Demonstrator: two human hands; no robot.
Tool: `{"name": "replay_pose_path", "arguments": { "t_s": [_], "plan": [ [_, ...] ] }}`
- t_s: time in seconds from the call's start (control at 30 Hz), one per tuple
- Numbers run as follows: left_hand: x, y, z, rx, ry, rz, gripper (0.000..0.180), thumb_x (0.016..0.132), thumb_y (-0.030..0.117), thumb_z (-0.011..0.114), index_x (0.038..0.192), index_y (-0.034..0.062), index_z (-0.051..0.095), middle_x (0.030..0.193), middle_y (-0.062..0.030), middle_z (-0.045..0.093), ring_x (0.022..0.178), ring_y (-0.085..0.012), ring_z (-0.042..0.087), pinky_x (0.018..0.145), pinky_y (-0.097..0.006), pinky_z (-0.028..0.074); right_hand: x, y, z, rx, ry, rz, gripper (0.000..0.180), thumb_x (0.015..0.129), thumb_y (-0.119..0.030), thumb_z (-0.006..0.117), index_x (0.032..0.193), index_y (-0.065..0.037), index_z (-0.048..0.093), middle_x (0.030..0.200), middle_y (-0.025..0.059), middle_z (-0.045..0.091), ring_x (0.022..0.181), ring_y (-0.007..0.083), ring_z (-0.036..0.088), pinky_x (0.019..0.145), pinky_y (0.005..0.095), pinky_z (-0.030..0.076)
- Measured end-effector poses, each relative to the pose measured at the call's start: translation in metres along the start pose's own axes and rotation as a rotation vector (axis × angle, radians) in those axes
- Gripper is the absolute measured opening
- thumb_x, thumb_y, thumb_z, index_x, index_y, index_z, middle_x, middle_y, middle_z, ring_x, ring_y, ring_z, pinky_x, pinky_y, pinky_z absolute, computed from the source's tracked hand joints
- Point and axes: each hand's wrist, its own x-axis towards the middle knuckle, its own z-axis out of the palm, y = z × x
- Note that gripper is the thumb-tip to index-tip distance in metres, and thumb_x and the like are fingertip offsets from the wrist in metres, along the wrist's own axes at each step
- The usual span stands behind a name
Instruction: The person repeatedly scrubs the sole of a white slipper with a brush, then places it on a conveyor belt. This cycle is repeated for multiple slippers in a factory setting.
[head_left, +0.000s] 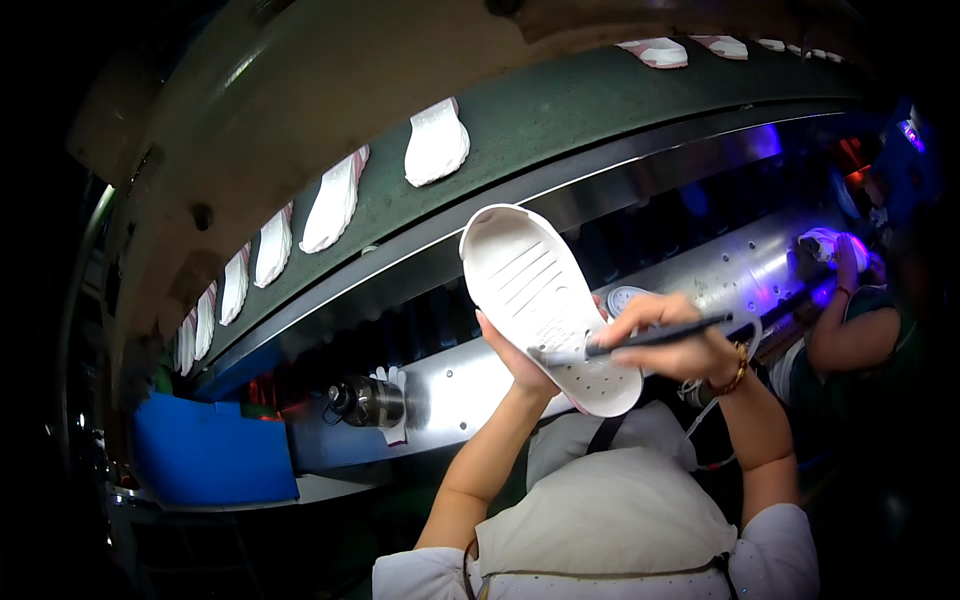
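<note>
A white shoe sole [522, 262] with a raised rim, crosswise grooves and small holes is held tilted in front of my body. My left hand [522, 368] is closed around its lower left edge, with the fingers partly hidden behind it. My right hand [678, 335] grips a black-handled brush [640, 338] over the lower part of the sole. The brush's pale end is blurred and lies at or just above the sole's inner face. I cannot tell whether it touches.
Beyond a metal rail, several white soles [437, 145] lie on a green conveyor belt [540, 110]. A metal ledge [450, 388] bears a dark bottle [372, 402] and a white glove [396, 432]. A blue box [215, 450] stands left; another person's hand [848, 262] works right under violet light.
</note>
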Motion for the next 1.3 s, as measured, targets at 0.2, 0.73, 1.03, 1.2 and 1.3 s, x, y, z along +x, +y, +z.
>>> {"name": "replay_pose_path", "arguments": {
  "t_s": [0.2, 0.73, 1.03, 1.2, 1.3],
  "plan": [
    [0.007, 0.007, 0.008, -0.022, -0.075, 0.141, 0.092, 0.067, 0.078, 0.012, 0.123, 0.0082, 0.032, 0.098, -0.0241, 0.052, 0.084, -0.0331, 0.056, 0.07, -0.043, 0.047, -0.012, 0.004, -0.006, 0.12, 0.137, -0.047, 0.018, 0.067, -0.001, 0.067, 0.085, -0.003, 0.062, 0.085, 0.008, 0.063, 0.075, 0.0121, 0.057, 0.064, 0.0225, 0.043],
    [0.016, 0.027, 0.029, -0.195, -0.098, 0.101, 0.09, 0.07, 0.075, 0.021, 0.131, 0.0092, 0.02, 0.121, -0.0214, 0.038, 0.104, -0.0356, 0.046, 0.089, -0.045, 0.038, -0.033, 0.014, 0.002, 0.481, 0.193, 0.004, 0.021, 0.066, 0.008, 0.061, 0.086, 0.002, 0.059, 0.088, 0.0128, 0.06, 0.084, 0.016, 0.057, 0.077, 0.0245, 0.044],
    [0.0, -0.001, -0.004, -0.328, -0.239, -0.044, 0.084, 0.072, 0.066, 0.039, 0.133, 0.0131, 0.015, 0.13, -0.0144, 0.029, 0.11, -0.034, 0.041, 0.085, -0.058, 0.035, -0.034, 0.019, 0.03, 0.328, 0.072, -0.033, 0.02, 0.065, 0.001, 0.067, 0.084, -0.002, 0.062, 0.086, 0.0102, 0.062, 0.079, 0.0169, 0.057, 0.076, 0.0264, 0.042],
    [0.006, 0.008, -0.001, -0.081, -0.218, -0.064, 0.081, 0.075, 0.064, 0.037, 0.132, 0.0096, 0.018, 0.128, -0.019, 0.03, 0.109, -0.0351, 0.042, 0.084, -0.054, 0.039, -0.022, 0.008, 0.005, 0.287, 0.157, 0.058, 0.017, 0.068, -0.001, 0.065, 0.085, 0.0, 0.061, 0.087, 0.0121, 0.062, 0.082, 0.0165, 0.059, 0.074, 0.0259, 0.045],
    [0.005, 0.018, -0.016, 0.214, -0.146, -0.172, 0.072, 0.079, 0.055, 0.038, 0.129, 0.0048, 0.025, 0.122, -0.0196, 0.039, 0.107, -0.0341, 0.045, 0.087, -0.046, 0.04, -0.01, 0.006, -0.012, 0.074, -0.184, 0.033, 0.019, 0.069, -0.003, 0.065, 0.087, 0.001, 0.061, 0.088, 0.0108, 0.063, 0.079, 0.0153, 0.06, 0.07, 0.024, 0.047]
  ]
}}
